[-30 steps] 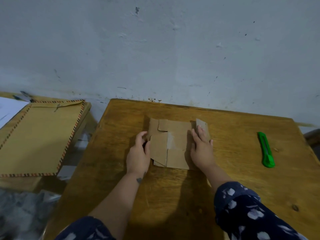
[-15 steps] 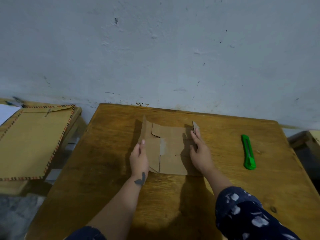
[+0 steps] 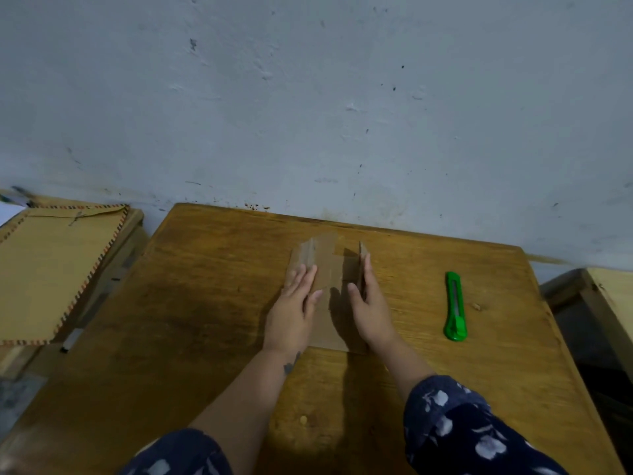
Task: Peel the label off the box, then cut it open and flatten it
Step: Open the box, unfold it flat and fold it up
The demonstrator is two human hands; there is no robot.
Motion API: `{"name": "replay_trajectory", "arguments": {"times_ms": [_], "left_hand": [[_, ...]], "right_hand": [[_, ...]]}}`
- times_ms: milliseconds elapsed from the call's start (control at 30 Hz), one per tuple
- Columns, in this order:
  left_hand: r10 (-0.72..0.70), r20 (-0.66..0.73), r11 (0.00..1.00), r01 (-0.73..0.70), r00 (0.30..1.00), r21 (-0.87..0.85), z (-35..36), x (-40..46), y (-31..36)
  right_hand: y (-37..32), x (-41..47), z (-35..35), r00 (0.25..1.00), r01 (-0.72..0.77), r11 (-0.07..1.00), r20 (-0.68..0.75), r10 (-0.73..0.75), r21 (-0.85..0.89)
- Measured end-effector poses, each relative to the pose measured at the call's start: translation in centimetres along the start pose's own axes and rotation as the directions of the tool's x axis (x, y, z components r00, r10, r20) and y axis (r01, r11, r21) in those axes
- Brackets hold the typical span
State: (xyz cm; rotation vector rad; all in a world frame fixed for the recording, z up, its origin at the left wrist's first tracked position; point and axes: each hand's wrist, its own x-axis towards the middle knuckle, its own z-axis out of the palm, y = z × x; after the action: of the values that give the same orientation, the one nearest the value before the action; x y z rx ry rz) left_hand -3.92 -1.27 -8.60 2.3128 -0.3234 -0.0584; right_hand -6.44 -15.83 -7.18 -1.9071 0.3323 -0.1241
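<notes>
**Head view: both hands flat on cut-open box, mid-bench**

Head view, forward and down. Pale blue-grey wall (image 3: 308, 97) across the top, scuffed and speckled. Below it a wooden bench (image 3: 205, 320), far edge against the wall. Off to the left, a lower surface with a large brown envelope (image 3: 51, 269) with a striped border. Far right, part of a wooden crate-like piece (image 3: 609, 293), partly cut off by the frame.

Near the middle of the bench, cut-open cardboard box (image 3: 330, 272), mostly flat; right-side flap (image 3: 362, 265) standing up on edge, left panel slightly raised. Blurred, so no finer detail on folds.

Left hand (image 3: 291, 310): fingers straight and together, palm down, pressing on left part of the box. Right hand (image 3: 368, 310): fingers straight, set against the upright flap, thumb over the cardboard. Neither hand gripping anything. Dark floral sleeves (image 3: 462, 426) at bottom edge.

Green utility knife (image 3: 455, 306) lying flat on the bench, well right of the box, apart from both hands.
</notes>
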Motion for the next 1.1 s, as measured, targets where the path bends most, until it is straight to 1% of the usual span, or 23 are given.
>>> {"name": "replay_trajectory", "arguments": {"times_ms": [67,133,233,300,367,467,567,633,800,933,1033,1100], "left_hand": [[0.035,0.061,0.987,-0.044,0.998,0.152,1.1,-0.2,0.2],[0.040,0.086,0.956,-0.063,0.995,0.286,2.0,-0.3,0.4],[0.037,0.136,0.882,-0.096,0.990,0.462,2.5,-0.6,0.3],[0.042,0.173,0.829,-0.131,0.984,0.544,2.5,-0.8,0.3],[0.045,0.185,0.797,-0.147,0.982,0.586,2.6,-0.8,0.3],[0.038,0.206,0.761,-0.162,0.978,0.628,2.8,-0.9,0.3],[0.039,0.212,0.768,-0.165,0.976,0.619,2.9,-0.9,0.0],[0.046,0.205,0.789,-0.161,0.978,0.593,3.0,-0.8,-0.1],[0.074,0.172,0.813,-0.159,0.982,0.560,3.1,-0.8,-0.2],[0.077,0.134,0.815,-0.140,0.988,0.563,3.5,-0.7,-0.7],[0.100,0.127,0.819,-0.154,0.987,0.552,3.8,-0.7,-1.0],[0.104,0.121,0.824,-0.153,0.987,0.545,3.9,-0.7,-1.2]], "right_hand": [[0.3,0.0,-0.2,0.999,-0.045,0.999,0.006,0.045,0.015],[0.6,0.1,-0.3,0.999,-0.039,0.999,0.006,0.039,-0.019],[0.7,0.3,-0.5,0.999,-0.028,0.998,0.024,0.030,-0.054],[0.7,0.3,-0.3,0.999,-0.014,0.993,0.045,0.019,-0.117],[0.5,0.2,0.1,0.996,0.005,0.979,0.087,0.013,-0.205],[1.0,0.3,0.9,0.990,0.053,0.928,0.143,0.000,-0.368],[2.1,0.5,1.0,0.979,0.183,0.772,0.189,-0.083,-0.609],[2.6,0.5,1.1,0.969,0.241,0.680,0.217,-0.122,-0.692],[3.0,0.8,1.9,0.966,0.258,0.597,0.218,-0.139,-0.759],[3.0,1.0,1.9,0.965,0.260,0.577,0.226,-0.132,-0.775],[2.9,1.0,2.0,0.965,0.261,0.551,0.234,-0.119,-0.793],[2.9,1.0,1.9,0.967,0.251,0.569,0.227,-0.114,-0.783]]}}
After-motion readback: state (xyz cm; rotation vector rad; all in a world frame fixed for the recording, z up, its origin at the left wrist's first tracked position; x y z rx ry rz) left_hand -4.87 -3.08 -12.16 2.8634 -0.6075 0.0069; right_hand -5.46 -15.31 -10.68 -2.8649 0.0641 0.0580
